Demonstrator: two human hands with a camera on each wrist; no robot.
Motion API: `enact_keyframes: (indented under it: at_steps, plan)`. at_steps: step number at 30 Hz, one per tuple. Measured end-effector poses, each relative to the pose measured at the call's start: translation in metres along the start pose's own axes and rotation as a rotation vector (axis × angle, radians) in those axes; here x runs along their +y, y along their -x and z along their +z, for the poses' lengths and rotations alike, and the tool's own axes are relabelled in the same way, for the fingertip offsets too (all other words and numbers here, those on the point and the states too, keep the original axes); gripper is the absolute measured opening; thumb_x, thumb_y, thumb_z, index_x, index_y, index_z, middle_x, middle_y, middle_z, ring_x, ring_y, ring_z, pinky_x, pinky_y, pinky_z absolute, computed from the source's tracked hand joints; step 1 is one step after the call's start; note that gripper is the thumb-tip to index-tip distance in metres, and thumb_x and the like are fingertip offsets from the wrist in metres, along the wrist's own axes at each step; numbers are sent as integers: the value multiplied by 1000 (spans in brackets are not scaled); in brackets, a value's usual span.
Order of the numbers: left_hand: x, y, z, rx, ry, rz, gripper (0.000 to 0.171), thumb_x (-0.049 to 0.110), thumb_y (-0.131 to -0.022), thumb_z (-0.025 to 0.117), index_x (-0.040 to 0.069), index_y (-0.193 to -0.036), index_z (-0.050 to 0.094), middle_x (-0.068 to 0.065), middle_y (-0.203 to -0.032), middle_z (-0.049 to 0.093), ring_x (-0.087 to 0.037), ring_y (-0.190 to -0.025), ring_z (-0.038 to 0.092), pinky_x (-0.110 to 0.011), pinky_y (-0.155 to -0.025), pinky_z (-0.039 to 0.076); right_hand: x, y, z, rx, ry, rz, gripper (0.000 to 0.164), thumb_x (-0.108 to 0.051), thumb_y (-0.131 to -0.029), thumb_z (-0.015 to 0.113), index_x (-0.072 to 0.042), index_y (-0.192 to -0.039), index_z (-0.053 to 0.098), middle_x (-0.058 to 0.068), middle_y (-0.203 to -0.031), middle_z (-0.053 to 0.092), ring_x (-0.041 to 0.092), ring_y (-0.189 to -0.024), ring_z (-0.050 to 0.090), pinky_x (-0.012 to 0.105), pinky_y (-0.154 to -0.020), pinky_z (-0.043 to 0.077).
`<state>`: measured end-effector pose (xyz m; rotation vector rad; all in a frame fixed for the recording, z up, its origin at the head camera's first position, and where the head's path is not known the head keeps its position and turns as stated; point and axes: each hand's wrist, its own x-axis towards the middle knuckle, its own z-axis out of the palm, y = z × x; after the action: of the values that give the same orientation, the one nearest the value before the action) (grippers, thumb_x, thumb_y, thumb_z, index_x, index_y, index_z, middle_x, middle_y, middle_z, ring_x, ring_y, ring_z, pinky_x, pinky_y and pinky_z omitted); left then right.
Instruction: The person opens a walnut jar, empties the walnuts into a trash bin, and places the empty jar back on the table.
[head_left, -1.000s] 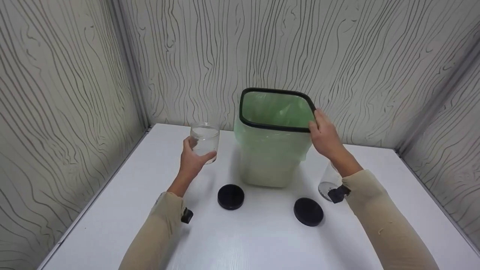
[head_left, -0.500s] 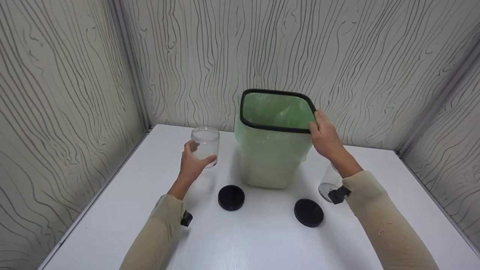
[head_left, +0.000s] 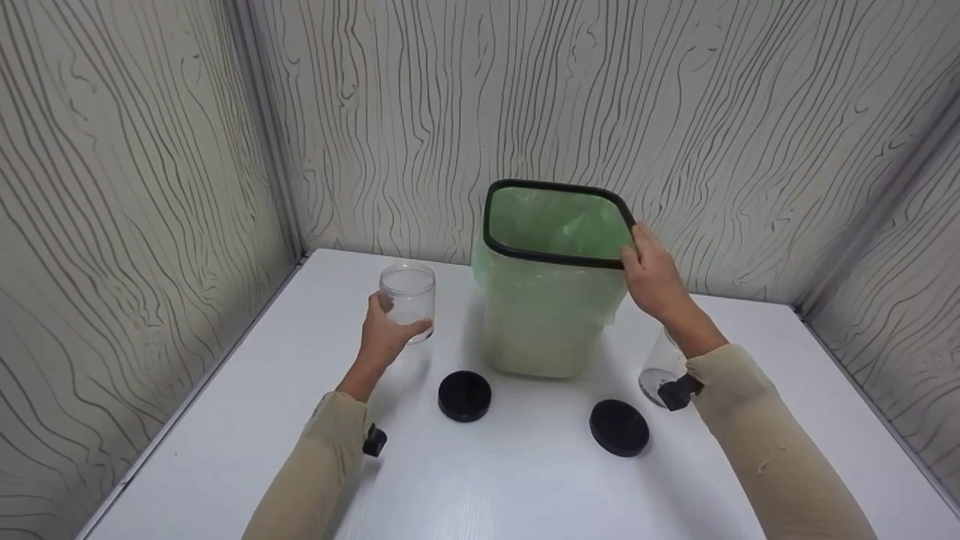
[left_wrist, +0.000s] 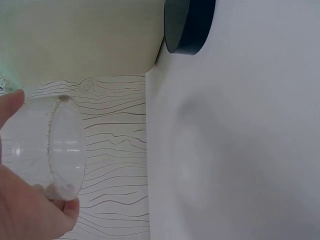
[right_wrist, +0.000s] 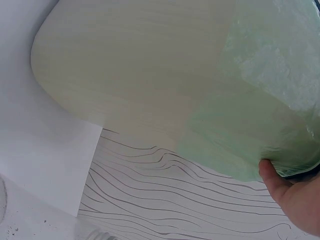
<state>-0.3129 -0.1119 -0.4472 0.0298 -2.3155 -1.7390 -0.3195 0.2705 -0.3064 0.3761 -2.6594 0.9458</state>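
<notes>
In the head view my left hand [head_left: 384,332] grips a clear, lidless jar [head_left: 414,301] round its side, left of the bin. The left wrist view shows specks along the base of that jar [left_wrist: 67,145], which is held off the table. A pale trash bin [head_left: 532,349] stands upright at the centre, its black rim over a green bag [head_left: 555,217]. At the rim's right side my right hand [head_left: 654,279] holds on, its thumb outside against the bag in the right wrist view.
Two round black lids [head_left: 465,396] lie on the white table [head_left: 480,487] in front of the bin. Another clear jar [head_left: 660,373] with dark specks at its bottom is partly hidden by the right forearm. Wood-patterned walls [head_left: 420,112] enclose the back and sides.
My left hand has lowered the jar slightly, with its mouth tipping a little more toward the camera. The right hand has kept its hold on the bin's rim.
</notes>
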Motion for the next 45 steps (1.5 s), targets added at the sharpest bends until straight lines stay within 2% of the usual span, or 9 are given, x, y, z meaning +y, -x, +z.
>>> enact_keyframes:
  at_steps: [6, 12, 21, 28, 34, 45]
  plan:
    - [-5, 0, 3, -18, 20, -42, 95, 21, -70, 82, 3, -142, 21, -21, -144, 31, -36, -133, 30, -49, -106, 28, 0, 1, 0, -4, -2, 3, 60, -28, -101, 25, 9, -146, 12, 25, -153, 11, 36, -141, 8, 49, -111, 10]
    - [-10, 0, 6, -19, 1, -56, 99, 18, -69, 82, 5, -144, 19, -21, -145, 31, -37, -134, 29, -49, -106, 28, 0, 1, -1, -12, -4, 11, 61, -29, -101, 25, 9, -147, 11, 25, -154, 10, 37, -141, 7, 50, -111, 9]
    - [-13, 0, 9, -25, 0, -88, 97, 15, -68, 83, 3, -141, 21, -22, -144, 33, -38, -133, 30, -50, -106, 28, -1, 2, -1, -10, 3, 16, 61, -29, -101, 25, 8, -147, 11, 24, -154, 9, 37, -141, 7, 50, -111, 9]
    - [-16, 0, 12, -15, 3, -97, 94, 12, -67, 83, 2, -140, 23, -23, -142, 35, -40, -130, 34, -50, -105, 29, -1, 2, 0, -8, 8, 7, 61, -29, -101, 25, 8, -147, 12, 25, -153, 11, 38, -141, 8, 51, -111, 9]
    - [-20, -2, 14, -5, -14, -77, 92, 10, -66, 82, -1, -137, 25, -22, -137, 38, -39, -127, 37, -48, -105, 30, 0, 2, 0, 1, 5, -9, 60, -28, -101, 26, 10, -146, 13, 26, -153, 11, 38, -140, 9, 50, -111, 10]
    - [-25, -3, 19, -15, -72, -176, 95, 11, -66, 83, -1, -140, 24, -24, -141, 36, -41, -130, 34, -50, -105, 29, -1, 2, 1, 13, 7, -14, 60, -28, -102, 27, 10, -146, 14, 26, -153, 12, 36, -141, 9, 48, -112, 10]
